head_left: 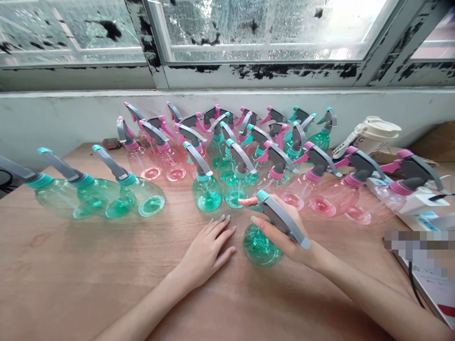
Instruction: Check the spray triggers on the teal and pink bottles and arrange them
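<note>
A green spray bottle (263,248) with a grey and teal trigger head is in my right hand (287,227). My fingers wrap round its neck, just under the head, and the index finger lies at the teal trigger. The bottle's lower body shows below the hand, close to the wooden tabletop. My left hand (209,244) rests flat on the table to the left of that bottle, fingers stretched out and holding nothing. Just beyond the left fingertips stand a green spray bottle (207,192) and a second green one (237,187).
Several pink spray bottles (329,194) and green ones fill the table (88,279) towards the wall. At left stands a row of green bottles (145,194). A white lidded cup (377,135) is at back right; boxes and papers (426,270) lie along the right edge.
</note>
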### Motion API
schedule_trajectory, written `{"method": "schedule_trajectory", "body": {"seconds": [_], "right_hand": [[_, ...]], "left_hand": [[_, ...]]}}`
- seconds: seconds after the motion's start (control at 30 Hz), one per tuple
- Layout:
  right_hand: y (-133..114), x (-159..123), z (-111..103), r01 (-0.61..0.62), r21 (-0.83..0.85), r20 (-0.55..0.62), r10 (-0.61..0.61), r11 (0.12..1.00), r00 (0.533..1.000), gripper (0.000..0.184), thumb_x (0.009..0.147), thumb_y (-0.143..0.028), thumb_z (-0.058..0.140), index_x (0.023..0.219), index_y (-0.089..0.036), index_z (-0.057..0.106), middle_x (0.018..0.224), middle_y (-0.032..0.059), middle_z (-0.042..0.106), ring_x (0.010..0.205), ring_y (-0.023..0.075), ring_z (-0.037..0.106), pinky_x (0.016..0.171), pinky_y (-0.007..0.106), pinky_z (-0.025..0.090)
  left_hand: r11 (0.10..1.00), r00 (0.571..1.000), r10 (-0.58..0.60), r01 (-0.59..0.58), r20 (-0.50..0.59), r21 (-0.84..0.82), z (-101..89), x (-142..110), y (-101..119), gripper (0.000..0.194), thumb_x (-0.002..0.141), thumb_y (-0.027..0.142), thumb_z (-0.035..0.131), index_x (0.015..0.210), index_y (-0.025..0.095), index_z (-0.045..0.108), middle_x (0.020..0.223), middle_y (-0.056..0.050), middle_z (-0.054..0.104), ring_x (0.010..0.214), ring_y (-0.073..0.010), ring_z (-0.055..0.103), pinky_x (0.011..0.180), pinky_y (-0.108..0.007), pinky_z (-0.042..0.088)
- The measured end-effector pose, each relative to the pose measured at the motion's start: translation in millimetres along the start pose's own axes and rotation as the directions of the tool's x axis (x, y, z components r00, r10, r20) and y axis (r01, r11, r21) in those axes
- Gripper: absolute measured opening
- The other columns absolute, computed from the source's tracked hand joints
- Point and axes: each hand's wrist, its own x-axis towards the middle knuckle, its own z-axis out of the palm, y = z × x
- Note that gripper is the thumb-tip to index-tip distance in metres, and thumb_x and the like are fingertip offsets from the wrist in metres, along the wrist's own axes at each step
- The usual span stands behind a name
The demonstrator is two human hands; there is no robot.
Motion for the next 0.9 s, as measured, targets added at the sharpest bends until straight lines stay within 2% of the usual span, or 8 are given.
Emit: {"method": "schedule_trajectory", "body": {"seconds": [0.13,0.23,0.33,0.43,0.57,0.67,0.8,0.9], "right_hand": [[-3.3,3.0,-0.9,0.02,-0.02,-0.014,-0.021,1.0,1.0,0.026,0.092,-0.037,0.054,0.115,-0.025,0.058,0.086,0.0045,0.064,0.067,0.0184,0.063,0.069,0.035,0.057],[-6.8,5.7,-2.8,0.049,-0.059,-0.03,-0.051,0.997,0.998,0.017,0.091,-0.037,0.057,0.101,-0.024,0.059,0.079,0.0009,0.06,0.059,0.0141,0.057,0.066,0.032,0.054],[-9.7,6.9,-3.9,0.072,-0.094,-0.038,-0.076,0.993,0.996,0.013,0.091,-0.034,0.055,0.087,-0.022,0.056,0.071,-0.0006,0.057,0.061,0.0146,0.056,0.062,0.03,0.05],[-10.8,6.4,-3.8,0.084,-0.131,-0.063,-0.093,0.988,0.994,0.014,0.092,-0.029,0.053,0.081,-0.022,0.053,0.068,-0.0013,0.054,0.059,0.0138,0.053,0.056,0.028,0.045],[-8.3,3.8,-3.7,0.084,-0.103,-0.06,-0.091,0.991,0.994,0.007,0.092,-0.028,0.054,0.092,-0.022,0.058,0.068,-0.002,0.054,0.061,0.0147,0.055,0.061,0.029,0.047],[-5.4,0.9,-2.4,0.043,-0.06,-0.047,-0.046,0.997,0.998,0.018,0.091,-0.028,0.056,0.108,-0.023,0.06,0.071,-0.0012,0.055,0.066,0.0164,0.058,0.068,0.032,0.05],[-4.7,-2.5,1.5,0.029,-0.1,-0.15,-0.044,0.995,0.988,0.034,0.09,-0.025,0.056,0.123,-0.021,0.055,0.091,0.0051,0.064,0.084,0.0204,0.063,0.079,0.036,0.052],[-5.0,-3.5,3.3,0.039,-0.14,-0.201,-0.067,0.989,0.977,0.036,0.089,-0.023,0.056,0.125,-0.02,0.054,0.1,0.0075,0.066,0.093,0.0223,0.064,0.083,0.038,0.052]], "left_hand": [[1.0,1.0,-0.003,0.003,-0.021,0.008,2.3,0.5,1.1,0.04,0.097,0.034,0.05,0.133,0.018,0.054,0.146,-0.014,0.048,0.134,-0.029,0.045,0.111,-0.05,0.039],[1.0,1.0,0.0,0.001,-0.027,0.021,4.0,0.5,1.4,0.039,0.097,0.033,0.05,0.133,0.018,0.054,0.144,-0.015,0.049,0.134,-0.0291,0.046,0.111,-0.05,0.039],[1.0,1.0,0.005,-0.005,-0.024,0.018,3.9,0.6,1.6,0.04,0.097,0.033,0.051,0.133,0.018,0.054,0.144,-0.015,0.049,0.134,-0.0292,0.046,0.111,-0.05,0.039],[1.0,1.0,0.006,-0.006,-0.013,0.009,2.9,0.9,1.9,0.039,0.097,0.032,0.05,0.133,0.018,0.054,0.146,-0.014,0.047,0.135,-0.0288,0.044,0.111,-0.049,0.038],[1.0,1.0,0.001,-0.001,-0.011,-0.003,2.3,0.8,2.0,0.039,0.097,0.033,0.05,0.133,0.018,0.054,0.147,-0.014,0.046,0.136,-0.0282,0.043,0.112,-0.049,0.038],[1.0,1.0,0.002,-0.002,-0.012,-0.012,2.2,0.8,1.9,0.038,0.097,0.033,0.05,0.132,0.017,0.054,0.147,-0.014,0.046,0.136,-0.0288,0.042,0.112,-0.049,0.038],[1.0,1.0,0.003,-0.003,0.006,0.001,1.3,1.4,2.2,0.039,0.098,0.033,0.049,0.133,0.016,0.053,0.147,-0.015,0.045,0.137,-0.0289,0.042,0.112,-0.049,0.038],[1.0,1.0,0.003,-0.003,0.008,0.012,1.0,1.9,2.2,0.039,0.098,0.033,0.049,0.133,0.017,0.053,0.147,-0.015,0.046,0.137,-0.0283,0.042,0.112,-0.049,0.038]]}}
